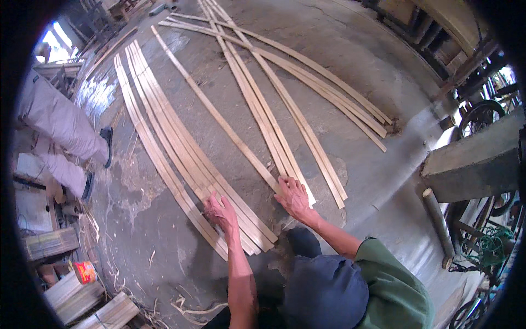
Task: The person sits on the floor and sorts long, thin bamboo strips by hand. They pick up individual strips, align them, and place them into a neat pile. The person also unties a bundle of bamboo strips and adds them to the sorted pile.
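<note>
Seen from above, long pale bamboo strips lie fanned across a grey concrete floor [350, 49]. At the floor's left edge another person's legs in light trousers [55, 123] stand beside cut bundles of short sticks [52, 242] and shavings. The left hand [221, 211] presses flat, fingers spread and grasping nothing, on the near ends of a left sheaf of strips [164, 137]. The right hand [294, 196] rests open, palm down, on the near end of a single strip [219, 118] beside a middle sheaf [263, 109]. The split edges look sharp, so a sliding palm could be cut, and a tugged strip could whip sideways into its neighbours. The far floor is open; at the right edge a concrete block [476, 159] and bicycle wheels [482, 118] crowd in.
</note>
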The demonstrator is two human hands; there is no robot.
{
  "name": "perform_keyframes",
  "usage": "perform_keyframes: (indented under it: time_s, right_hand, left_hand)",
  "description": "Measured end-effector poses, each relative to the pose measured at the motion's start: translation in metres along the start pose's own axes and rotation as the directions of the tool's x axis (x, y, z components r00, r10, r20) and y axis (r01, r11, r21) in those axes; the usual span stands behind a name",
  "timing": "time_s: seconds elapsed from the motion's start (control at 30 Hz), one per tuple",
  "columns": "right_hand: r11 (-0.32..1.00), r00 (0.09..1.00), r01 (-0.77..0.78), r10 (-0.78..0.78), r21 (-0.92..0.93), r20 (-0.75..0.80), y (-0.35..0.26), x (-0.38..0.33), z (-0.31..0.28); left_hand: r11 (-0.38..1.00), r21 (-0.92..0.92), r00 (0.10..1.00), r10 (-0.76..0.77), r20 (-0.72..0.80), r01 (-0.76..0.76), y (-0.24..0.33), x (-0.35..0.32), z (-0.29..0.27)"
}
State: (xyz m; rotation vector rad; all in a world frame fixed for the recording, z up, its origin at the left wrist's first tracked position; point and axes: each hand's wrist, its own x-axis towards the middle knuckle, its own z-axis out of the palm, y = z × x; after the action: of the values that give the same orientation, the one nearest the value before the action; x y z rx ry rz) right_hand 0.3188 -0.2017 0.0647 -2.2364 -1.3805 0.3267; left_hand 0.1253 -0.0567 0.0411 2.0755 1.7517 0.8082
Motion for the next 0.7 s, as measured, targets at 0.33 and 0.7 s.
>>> perform_keyframes:
  time_s: [0.33, 0.7]
  right_hand:
    - [0.969, 0.995, -0.06, 0.038, 0.24, 0.094, 0.007, 0.009, 0.001]
    - [0.949, 0.994, -0.093, 0.073, 0.3, 0.079, 0.006, 0.01, -0.024]
  left_hand:
    - [1.0, 0.018, 0.996, 0.014, 0.088, -0.016, 0.017, 0.003, 0.02]
    - [0.978, 0.177, 0.987, 0.091, 0.135, -0.114, 0.03, -0.02, 0.017]
